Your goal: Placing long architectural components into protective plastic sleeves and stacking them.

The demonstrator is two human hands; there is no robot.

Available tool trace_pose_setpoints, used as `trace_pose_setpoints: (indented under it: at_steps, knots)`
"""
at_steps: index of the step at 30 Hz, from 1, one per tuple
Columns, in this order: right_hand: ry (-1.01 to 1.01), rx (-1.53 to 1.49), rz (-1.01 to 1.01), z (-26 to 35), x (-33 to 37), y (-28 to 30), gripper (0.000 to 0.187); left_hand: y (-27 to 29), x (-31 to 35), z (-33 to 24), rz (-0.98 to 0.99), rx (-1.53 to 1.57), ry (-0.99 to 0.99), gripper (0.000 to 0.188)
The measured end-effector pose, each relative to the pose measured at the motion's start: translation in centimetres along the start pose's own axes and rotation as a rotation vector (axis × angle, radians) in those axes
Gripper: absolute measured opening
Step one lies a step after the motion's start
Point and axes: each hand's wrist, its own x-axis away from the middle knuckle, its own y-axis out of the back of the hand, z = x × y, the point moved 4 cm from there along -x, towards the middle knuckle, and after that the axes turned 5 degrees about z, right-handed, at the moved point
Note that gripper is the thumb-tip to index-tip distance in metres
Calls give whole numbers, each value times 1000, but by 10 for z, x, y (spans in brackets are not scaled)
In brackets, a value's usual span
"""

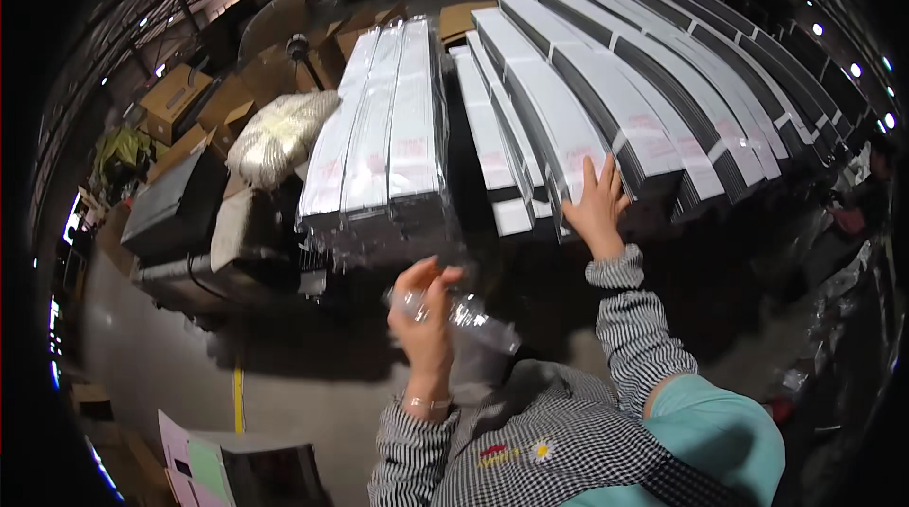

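Crumpled clear plastic film [485, 322] is bunched at my left hand [423, 313], whose fingers are curled around part of it low in front of my body. My right hand [597, 207] rests with spread fingers on the near end of a long bundle of flat dark sheets with a white top [568, 133]. Faint red print marks that end, and a white band wraps the bundle. To the left stand three long white-topped stacks [390, 147] side by side, wrapped in clear plastic.
More long banded bundles [701, 100] fan out to the right. Left of the wrapped stacks are a pale woven sack [277, 136], a dark box [170, 202] and cardboard cartons [176, 95]. A yellow line [239, 398] runs along the floor near a pink and green board [204, 464].
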Motion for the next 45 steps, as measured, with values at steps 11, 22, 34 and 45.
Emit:
trace_pose_setpoints:
  at_steps: [11, 22, 34, 45]
  knots:
    - [322, -1050, 430, 32, 154, 152, 42, -80, 23, 11, 5, 70, -36, 16]
    - [17, -1485, 149, -47, 145, 160, 5, -139, 71, 7, 206, 245, 97, 8]
    - [-220, -2466, 1151, -71, 167, 146, 33, -157, 118, 57, 339, 571, 595, 33]
    - [629, -255, 943, -199, 189, 12, 12, -120, 139, 176, 1031, -1071, 91, 13]
